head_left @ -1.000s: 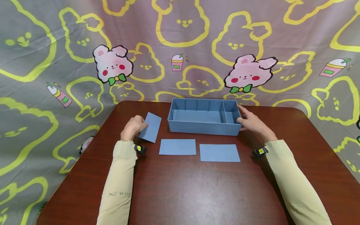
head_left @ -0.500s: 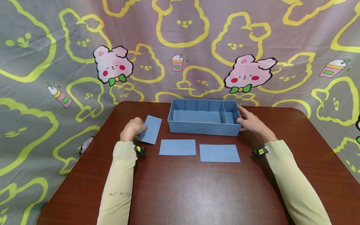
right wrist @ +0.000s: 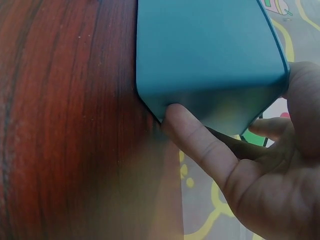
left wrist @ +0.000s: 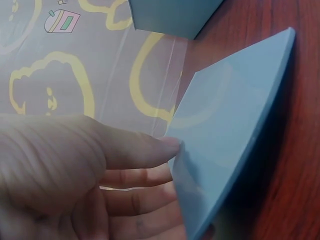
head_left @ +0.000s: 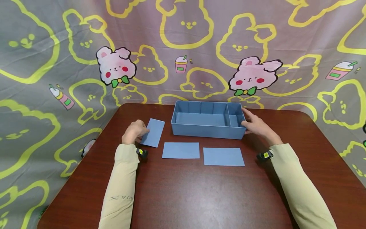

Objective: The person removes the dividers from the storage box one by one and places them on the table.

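My left hand [head_left: 135, 130] pinches a thin blue rectangular panel [head_left: 154, 133] by its left edge, thumb on top and fingers beneath. In the left wrist view the panel [left wrist: 225, 120] tilts over the table, with a dark shadow below it; whether an edge touches the wood I cannot tell. My right hand [head_left: 256, 124] grips the right end of a long blue open box [head_left: 207, 131], its thumb over the rim. The right wrist view has a finger [right wrist: 192, 132] against the box's outer end wall [right wrist: 210, 107]. A divider [head_left: 227, 115] parts the box into a wide left and narrow right compartment.
Two more blue panels, a left one [head_left: 181, 150] and a right one [head_left: 224, 156], lie flat in front of the box. All rests on a dark brown wooden table [head_left: 200, 197]. A patterned curtain [head_left: 206, 47] hangs behind its far edge.
The panel in my left hand has come down slightly and leans flatter over the table. My right hand and the box stay where they were.
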